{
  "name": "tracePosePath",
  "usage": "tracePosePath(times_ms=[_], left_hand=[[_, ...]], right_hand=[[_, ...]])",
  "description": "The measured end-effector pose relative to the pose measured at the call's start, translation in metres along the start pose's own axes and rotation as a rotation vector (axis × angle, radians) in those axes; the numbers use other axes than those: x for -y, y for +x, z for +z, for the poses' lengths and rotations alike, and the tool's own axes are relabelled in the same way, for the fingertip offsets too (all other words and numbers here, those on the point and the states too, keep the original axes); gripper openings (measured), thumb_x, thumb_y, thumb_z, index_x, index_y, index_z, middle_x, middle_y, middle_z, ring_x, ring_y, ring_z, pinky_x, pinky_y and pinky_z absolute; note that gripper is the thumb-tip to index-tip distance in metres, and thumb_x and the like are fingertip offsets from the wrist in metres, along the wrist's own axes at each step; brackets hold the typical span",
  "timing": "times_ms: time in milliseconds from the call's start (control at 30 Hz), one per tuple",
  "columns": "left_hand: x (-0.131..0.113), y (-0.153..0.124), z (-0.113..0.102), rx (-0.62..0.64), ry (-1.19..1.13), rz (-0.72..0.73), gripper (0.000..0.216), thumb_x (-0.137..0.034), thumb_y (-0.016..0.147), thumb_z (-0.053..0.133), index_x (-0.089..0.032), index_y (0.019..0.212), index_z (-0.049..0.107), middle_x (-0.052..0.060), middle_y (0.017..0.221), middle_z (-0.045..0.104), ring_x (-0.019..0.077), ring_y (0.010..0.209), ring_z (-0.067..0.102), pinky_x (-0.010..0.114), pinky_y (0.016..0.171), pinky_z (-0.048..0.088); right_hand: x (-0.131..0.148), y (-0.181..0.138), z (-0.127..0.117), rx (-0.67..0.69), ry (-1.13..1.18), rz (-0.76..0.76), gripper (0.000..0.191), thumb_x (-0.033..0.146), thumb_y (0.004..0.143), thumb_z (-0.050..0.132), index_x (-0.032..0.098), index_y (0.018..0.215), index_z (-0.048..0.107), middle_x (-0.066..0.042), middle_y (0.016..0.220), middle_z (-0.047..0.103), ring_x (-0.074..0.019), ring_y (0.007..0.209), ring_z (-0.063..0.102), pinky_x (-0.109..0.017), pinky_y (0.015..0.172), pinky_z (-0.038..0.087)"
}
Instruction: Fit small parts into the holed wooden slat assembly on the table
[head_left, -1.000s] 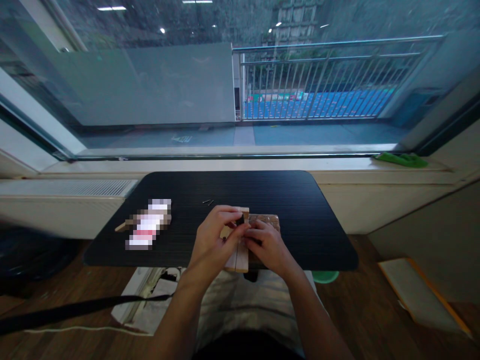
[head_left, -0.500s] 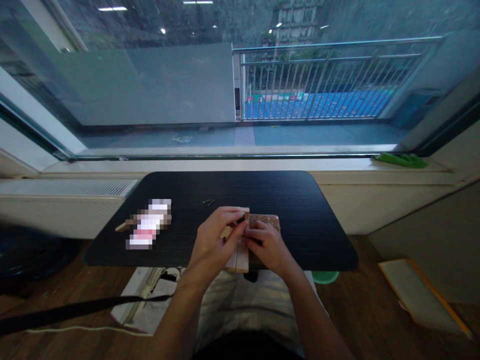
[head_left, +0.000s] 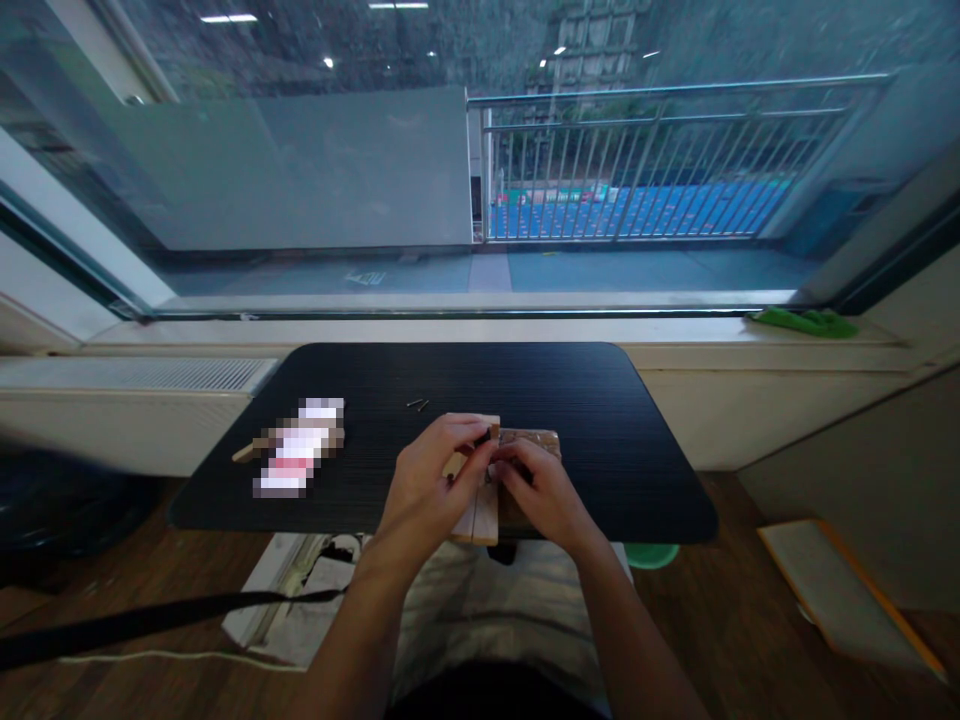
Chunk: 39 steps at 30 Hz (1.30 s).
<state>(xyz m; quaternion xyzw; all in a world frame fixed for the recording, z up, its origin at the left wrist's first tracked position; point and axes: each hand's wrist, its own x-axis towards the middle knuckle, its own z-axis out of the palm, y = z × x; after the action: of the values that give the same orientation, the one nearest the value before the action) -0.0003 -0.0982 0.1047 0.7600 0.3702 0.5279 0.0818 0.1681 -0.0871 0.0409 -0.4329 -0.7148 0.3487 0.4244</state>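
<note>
Head view: at the near edge of the table (head_left: 600,400), slightly right of its middle, a wood block (head_left: 486,518) is set, with a brown block (head_left: 544,441) partly hidden just to its right. Above this edge, a dark piece (head_left: 484,437) is pinched between thumb and fingers of the left hand (head_left: 429,468). Fingertips of the right hand (head_left: 534,482) are gathered near that thumb; whether anything is gripped cannot be told. Toward the table's left side, a blurred item (head_left: 300,447) and a stick (head_left: 244,453) are seen; toward its middle, nails (head_left: 418,405) are laid. Beyond its far edge, a sill (head_left: 525,331) is shown.
</note>
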Motion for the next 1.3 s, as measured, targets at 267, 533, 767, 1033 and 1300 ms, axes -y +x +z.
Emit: tracePosePath(times_ms=[267, 533, 767, 1033, 1300], left_hand=[[-0.0026, 0.0002, -0.0007, 0.0, -0.008, -0.02, 0.017, -0.009, 0.088, 0.066, -0.019, 0.102, 0.067, 0.003, 0.101, 0.077, 0.0133, 0.093, 0.074, 0.022, 0.084, 0.061], [-0.001, -0.0002, -0.0017, 0.025, -0.014, -0.028, 0.021, -0.008, 0.088, 0.064, -0.021, 0.105, 0.067, 0.001, 0.103, 0.076, 0.0121, 0.096, 0.073, 0.02, 0.087, 0.06], [-0.0008, -0.0005, -0.0023, 0.057, -0.022, -0.034, 0.024, -0.009, 0.09, 0.061, -0.021, 0.109, 0.066, 0.002, 0.106, 0.076, 0.0131, 0.099, 0.073, 0.023, 0.092, 0.059], [-0.0002, -0.001, -0.0013, 0.07, -0.032, -0.036, 0.024, -0.009, 0.092, 0.059, -0.021, 0.112, 0.066, 0.003, 0.108, 0.076, 0.0131, 0.102, 0.073, 0.023, 0.095, 0.057], [-0.0013, -0.0017, -0.0002, 0.059, -0.035, -0.02, 0.025, -0.008, 0.091, 0.059, -0.021, 0.11, 0.065, 0.004, 0.107, 0.076, 0.0148, 0.101, 0.073, 0.026, 0.094, 0.058]], right_hand=[[-0.0023, 0.0004, 0.0011, 0.001, -0.04, -0.019, 0.015, 0.012, 0.091, 0.054, 0.02, 0.09, 0.066, -0.005, 0.093, 0.071, -0.0198, 0.091, 0.065, -0.036, 0.085, 0.049], [0.0004, -0.0011, 0.0018, 0.012, -0.103, -0.035, 0.015, 0.012, 0.09, 0.059, 0.022, 0.094, 0.07, -0.005, 0.097, 0.072, -0.0205, 0.093, 0.066, -0.038, 0.088, 0.049], [-0.0004, -0.0018, 0.0022, 0.017, -0.146, -0.042, 0.014, 0.013, 0.09, 0.061, 0.021, 0.094, 0.072, -0.006, 0.098, 0.073, -0.0219, 0.094, 0.066, -0.039, 0.088, 0.049], [0.0002, -0.0018, 0.0017, 0.026, -0.14, -0.059, 0.014, 0.013, 0.09, 0.061, 0.021, 0.094, 0.071, -0.005, 0.097, 0.071, -0.0207, 0.093, 0.066, -0.038, 0.085, 0.049], [-0.0015, -0.0021, 0.0019, 0.056, -0.223, -0.071, 0.015, 0.017, 0.088, 0.066, 0.023, 0.096, 0.076, -0.004, 0.092, 0.069, -0.0192, 0.087, 0.063, -0.034, 0.079, 0.048]])
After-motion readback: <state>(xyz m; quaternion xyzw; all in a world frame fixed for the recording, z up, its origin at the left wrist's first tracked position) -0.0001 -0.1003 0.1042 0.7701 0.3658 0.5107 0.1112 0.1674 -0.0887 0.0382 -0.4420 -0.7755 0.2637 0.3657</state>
